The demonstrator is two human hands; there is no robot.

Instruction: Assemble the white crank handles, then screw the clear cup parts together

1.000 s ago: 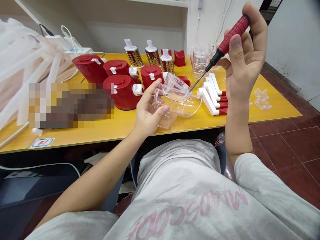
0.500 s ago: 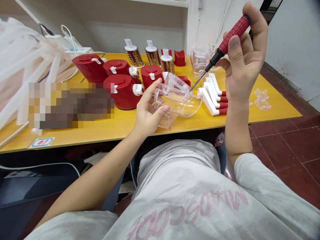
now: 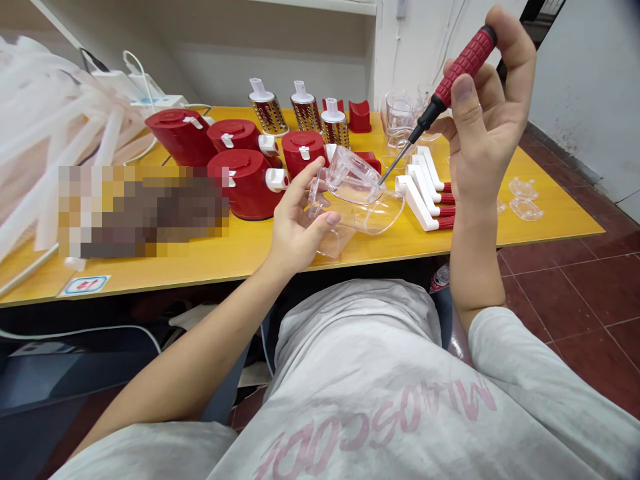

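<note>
Right hand (image 3: 487,127) up at the upper right of the frame, fingers curled tight around a red-handled screwdriver (image 3: 465,67), thumb pressed along the grip, thin metal shaft slanting down and to the left! Left hand (image 3: 297,223) just below the middle of the frame, fingers and thumb wrapped around a clear plastic jug (image 3: 357,197), holding it tilted on its side over the front part of the yellow table (image 3: 250,257). The screwdriver tip is right at the jug's upper edge, though whether it's touching, you can't tell from here! Just left of that left hand, four red pots (image 3: 247,183) with white caps, and behind them along the back of the table, three metal grater drums (image 3: 269,113). Back right, clear glasses (image 3: 400,117), and right beside the jug, white handles with red ends (image 3: 417,203) lined up side by side. Two clear round lids (image 3: 525,199) out toward the right end of the table, and a big heap of white plastic tubes (image 3: 50,120) at the upper left, with a blurred patch in front of it
</note>
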